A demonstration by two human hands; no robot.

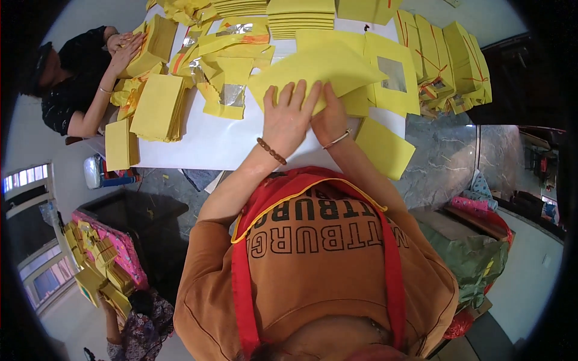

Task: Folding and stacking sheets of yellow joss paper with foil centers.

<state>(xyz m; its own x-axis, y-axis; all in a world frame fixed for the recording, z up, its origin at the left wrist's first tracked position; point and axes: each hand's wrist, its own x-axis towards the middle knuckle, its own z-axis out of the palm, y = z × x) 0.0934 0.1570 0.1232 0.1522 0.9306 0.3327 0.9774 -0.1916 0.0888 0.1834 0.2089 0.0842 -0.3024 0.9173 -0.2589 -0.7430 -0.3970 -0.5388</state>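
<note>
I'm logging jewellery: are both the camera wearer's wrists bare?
No, a brown beaded bracelet is worn below the left hand and a pale band below the right hand.

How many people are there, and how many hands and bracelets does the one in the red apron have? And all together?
People: 3 (apron wearer, person upper left, person lower left)
Apron wearer's hands: 2 (left hand, right hand, both on yellow paper)
Their bracelets: 2 (brown beaded bracelet, pale bracelet)
Total: 7

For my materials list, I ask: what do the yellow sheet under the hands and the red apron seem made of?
Yellow sheet: probably matte paper or thin card; it bends in a smooth curve.
Red apron: likely cloth with dull finish; it drapes in soft folds.
</note>
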